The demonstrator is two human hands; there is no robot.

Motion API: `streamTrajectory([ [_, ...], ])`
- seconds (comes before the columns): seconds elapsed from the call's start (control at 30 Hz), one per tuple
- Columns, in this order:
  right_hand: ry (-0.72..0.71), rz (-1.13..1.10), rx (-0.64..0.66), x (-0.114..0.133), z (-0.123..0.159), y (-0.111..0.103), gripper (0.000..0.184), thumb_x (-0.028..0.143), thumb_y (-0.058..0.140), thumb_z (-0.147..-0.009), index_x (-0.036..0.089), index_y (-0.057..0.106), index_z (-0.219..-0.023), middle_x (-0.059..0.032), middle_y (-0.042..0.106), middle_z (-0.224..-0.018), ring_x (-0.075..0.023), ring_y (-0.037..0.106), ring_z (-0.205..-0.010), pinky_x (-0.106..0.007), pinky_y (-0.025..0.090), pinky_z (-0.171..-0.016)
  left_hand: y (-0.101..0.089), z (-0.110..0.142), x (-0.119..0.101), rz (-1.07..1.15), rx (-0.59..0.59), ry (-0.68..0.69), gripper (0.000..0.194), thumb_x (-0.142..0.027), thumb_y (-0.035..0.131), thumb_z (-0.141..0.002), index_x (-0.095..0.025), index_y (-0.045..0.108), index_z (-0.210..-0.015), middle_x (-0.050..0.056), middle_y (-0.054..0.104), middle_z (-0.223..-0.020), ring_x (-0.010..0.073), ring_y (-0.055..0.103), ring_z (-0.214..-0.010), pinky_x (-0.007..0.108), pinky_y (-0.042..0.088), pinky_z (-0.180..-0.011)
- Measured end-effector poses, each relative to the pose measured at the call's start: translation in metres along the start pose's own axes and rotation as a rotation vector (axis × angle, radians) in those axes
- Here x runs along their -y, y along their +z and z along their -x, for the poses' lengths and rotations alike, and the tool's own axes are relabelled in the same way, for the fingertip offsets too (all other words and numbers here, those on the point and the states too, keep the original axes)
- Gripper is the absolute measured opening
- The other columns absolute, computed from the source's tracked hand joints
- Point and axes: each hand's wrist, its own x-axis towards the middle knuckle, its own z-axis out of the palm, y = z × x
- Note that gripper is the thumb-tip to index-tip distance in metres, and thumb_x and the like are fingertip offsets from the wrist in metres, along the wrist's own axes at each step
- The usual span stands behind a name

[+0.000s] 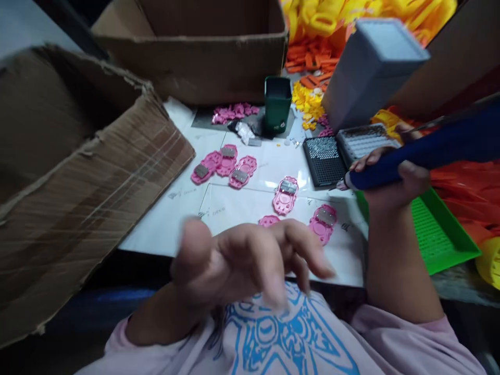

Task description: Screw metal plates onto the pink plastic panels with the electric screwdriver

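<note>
On the bench, seen from the head camera:
Right hand: clenched around a blue driver, held level, its tip pointing left over the edge of the black tray.
Left hand: released, fingers spread and blurred, raised close to the camera above the near edge of the white sheet; it holds nothing.
Pink parts: lie flat on the white sheet, each with a small grey plate; three overlap at the left, two more sit nearer the right hand, and one is partly hidden behind the left fingers.
Green tray: just under and right of the right forearm.
Green cup: upright behind the pink parts.
Grey block: tilted, above the black tray.
Boxes: a brown box on its side at left, another behind it.
</note>
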Motion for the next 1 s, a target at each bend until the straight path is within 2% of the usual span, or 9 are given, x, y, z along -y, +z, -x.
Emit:
streamTrajectory([
  [0.1, -0.013, -0.046, -0.007, -0.003, -0.001, -0.001, 0.035, 0.034, 0.062, -0.060, 0.031, 0.059, -0.095, 0.0039, 0.059, -0.061, -0.0172, 0.056, -0.053, -0.034, 0.047, -0.054, -0.018, -0.033, 0.034, 0.176, -0.172, 0.019, 0.031, -0.038, 0.038, -0.098, -0.020, 0.063, -0.103, 0.010, 0.063, -0.105, 0.0223, 0.059, -0.100, 0.039, 0.048, -0.086],
  [0.17, -0.044, -0.066, -0.011, -0.006, -0.001, -0.003, 0.034, 0.035, 0.066, -0.061, 0.032, 0.061, -0.094, 0.0030, 0.060, -0.062, -0.0174, 0.056, -0.053, -0.035, 0.048, -0.054, -0.017, -0.055, 0.049, -0.007, -0.247, -0.022, 0.021, -0.032, 0.051, -0.092, -0.020, 0.064, -0.103, 0.009, 0.065, -0.110, 0.0243, 0.055, -0.107, 0.043, 0.041, -0.097],
  [0.23, -0.041, -0.087, -0.002, -0.008, 0.000, -0.005, 0.030, 0.035, 0.068, -0.063, 0.032, 0.063, -0.092, 0.0018, 0.061, -0.064, -0.0181, 0.057, -0.056, -0.036, 0.050, -0.055, -0.010, -0.070, 0.061, -0.223, -0.185, -0.061, 0.021, -0.027, 0.057, -0.088, -0.021, 0.065, -0.107, 0.007, 0.064, -0.117, 0.0273, 0.050, -0.113, 0.049, 0.036, -0.100],
  [0.37, 0.007, -0.133, 0.036, -0.014, 0.001, -0.010, 0.027, 0.034, 0.070, -0.064, 0.032, 0.063, -0.090, 0.0008, 0.062, -0.068, -0.0195, 0.058, -0.060, -0.036, 0.051, -0.056, 0.001, -0.083, 0.075, -0.457, 0.017, -0.058, 0.021, -0.027, 0.061, -0.086, -0.024, 0.067, -0.106, 0.004, 0.060, -0.127, 0.0327, 0.042, -0.120, 0.053, 0.036, -0.096],
  [0.5, 0.026, -0.174, 0.021, -0.016, 0.001, -0.012, 0.029, 0.031, 0.070, -0.064, 0.028, 0.063, -0.093, 0.0002, 0.064, -0.069, -0.0191, 0.060, -0.062, -0.035, 0.051, -0.057, -0.005, -0.088, 0.085, -0.569, 0.056, -0.041, 0.014, -0.029, 0.058, -0.088, -0.023, 0.070, -0.094, 0.004, 0.060, -0.127, 0.0336, 0.044, -0.118, 0.053, 0.035, -0.091],
  [0.7, -0.006, -0.159, -0.023, -0.013, -0.001, -0.009, 0.026, 0.032, 0.074, -0.062, 0.029, 0.064, -0.086, 0.0003, 0.064, -0.067, -0.0187, 0.060, -0.060, -0.034, 0.051, -0.055, -0.037, -0.090, 0.107, -0.711, 0.007, -0.088, 0.017, -0.026, 0.053, -0.090, -0.022, 0.069, -0.096, 0.004, 0.060, -0.128, 0.0375, 0.041, -0.123, 0.059, 0.027, -0.095],
  [0.83, -0.038, -0.162, -0.040, -0.014, -0.001, -0.009, 0.026, 0.031, 0.076, -0.061, 0.030, 0.065, -0.084, 0.0005, 0.065, -0.068, -0.0185, 0.059, -0.058, -0.033, 0.050, -0.051, -0.063, -0.092, 0.123, -0.685, 0.079, -0.056, 0.016, -0.028, 0.055, -0.089, -0.025, 0.070, -0.095, 0.002, 0.062, -0.126, 0.0364, 0.038, -0.128, 0.061, 0.023, -0.101],
  [0.9, -0.029, -0.173, -0.038, -0.014, -0.001, -0.008, 0.028, 0.031, 0.078, -0.060, 0.030, 0.065, -0.085, 0.0007, 0.065, -0.068, -0.0187, 0.060, -0.058, -0.033, 0.051, -0.051, -0.076, -0.096, 0.131, -0.660, 0.099, -0.026, 0.017, -0.029, 0.057, -0.087, -0.026, 0.069, -0.098, 0.002, 0.065, -0.121, 0.0324, 0.042, -0.126, 0.055, 0.027, -0.104],
  [1.0, -0.009, -0.180, -0.018, -0.014, 0.000, -0.008, 0.030, 0.032, 0.078, -0.061, 0.031, 0.065, -0.088, 0.0008, 0.066, -0.069, -0.0191, 0.060, -0.058, -0.034, 0.051, -0.053, -0.093, -0.109, 0.148, -0.697, -0.019, -0.049, 0.020, -0.025, 0.055, -0.087, -0.021, 0.068, -0.102, 0.006, 0.069, -0.108, 0.0240, 0.058, -0.107, 0.041, 0.041, -0.096],
])
